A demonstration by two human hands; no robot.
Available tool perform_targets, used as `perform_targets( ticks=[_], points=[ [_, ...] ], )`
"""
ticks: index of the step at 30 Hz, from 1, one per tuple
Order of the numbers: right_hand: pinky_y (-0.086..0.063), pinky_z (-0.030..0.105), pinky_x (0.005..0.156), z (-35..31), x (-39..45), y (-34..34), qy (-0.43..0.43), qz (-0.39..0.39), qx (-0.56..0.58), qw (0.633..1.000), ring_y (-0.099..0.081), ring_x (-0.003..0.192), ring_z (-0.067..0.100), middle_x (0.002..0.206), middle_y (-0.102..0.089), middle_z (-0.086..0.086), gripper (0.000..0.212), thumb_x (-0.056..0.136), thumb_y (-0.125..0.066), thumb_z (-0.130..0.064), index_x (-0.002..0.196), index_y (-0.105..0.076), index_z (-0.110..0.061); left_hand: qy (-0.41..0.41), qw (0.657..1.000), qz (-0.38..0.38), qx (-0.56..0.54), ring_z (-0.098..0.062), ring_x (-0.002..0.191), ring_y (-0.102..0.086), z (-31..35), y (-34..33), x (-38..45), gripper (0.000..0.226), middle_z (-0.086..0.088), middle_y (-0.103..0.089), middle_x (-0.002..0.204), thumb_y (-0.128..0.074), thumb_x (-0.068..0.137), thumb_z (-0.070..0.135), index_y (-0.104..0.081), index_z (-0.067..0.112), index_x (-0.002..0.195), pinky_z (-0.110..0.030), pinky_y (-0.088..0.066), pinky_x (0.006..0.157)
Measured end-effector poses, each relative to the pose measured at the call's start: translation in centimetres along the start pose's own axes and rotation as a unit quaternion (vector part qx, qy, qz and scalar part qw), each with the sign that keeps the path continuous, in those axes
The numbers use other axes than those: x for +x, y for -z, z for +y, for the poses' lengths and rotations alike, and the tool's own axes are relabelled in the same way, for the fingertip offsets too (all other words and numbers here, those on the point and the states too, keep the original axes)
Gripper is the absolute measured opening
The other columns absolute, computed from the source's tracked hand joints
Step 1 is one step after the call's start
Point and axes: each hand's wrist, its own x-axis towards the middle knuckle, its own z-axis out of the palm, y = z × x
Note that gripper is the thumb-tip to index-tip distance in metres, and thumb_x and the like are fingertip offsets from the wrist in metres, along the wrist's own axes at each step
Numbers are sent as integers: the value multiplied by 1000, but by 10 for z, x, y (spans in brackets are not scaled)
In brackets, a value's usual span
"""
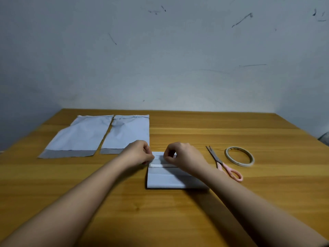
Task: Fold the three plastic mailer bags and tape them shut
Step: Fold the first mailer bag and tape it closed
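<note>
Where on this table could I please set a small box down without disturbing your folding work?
The far right of the table, behind the scissors and tape roll, is bare, as is the near edge on either side of the forearms. It is crowded around both hands on the folded mailer and on the far left, where two flat mailers lie.
</note>
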Motion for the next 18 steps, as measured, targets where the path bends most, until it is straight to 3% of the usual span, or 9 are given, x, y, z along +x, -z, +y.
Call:
perform_targets(
  ticks=[2,7,14,18],
  points=[
    [-52,34,71,-10,7,-10,-6,-17,5,1000,-62,87,19,94,-69,-5,10,85,-58,-30,88,-66,-25,22,999,-13,-29,-20,59,-63,-10,2,-5,14,-4,-68,62,-71,79,20,-61,11,83,-36,-53,65],
    [-51,36,73,-17,12,-23,-30,-38,53,997,-61,86,19,90,-68,-5,4,82,-61,-29,79,-63,-27,53,997,-49,-29,-15,50,-50,-15,3,-14,25,-3,-60,62,-70,80,35,-58,14,82,-23,-39,51],
    [-52,38,78,-15,10,-24,-36,-38,109,993,-61,85,15,89,-68,-7,4,84,-63,-25,83,-67,-25,61,992,-82,-72,-14,45,-40,-16,0,-11,27,-1,-51,55,-72,79,35,-56,15,70,-22,-31,43],
    [-53,37,77,-15,10,-25,-35,-35,129,990,-61,82,12,86,-68,-9,5,85,-64,-24,84,-69,-23,69,991,-83,-73,-14,47,-41,-16,-2,-9,18,-3,-52,61,-69,83,27,-57,14,80,-20,-32,42]
  ],
)
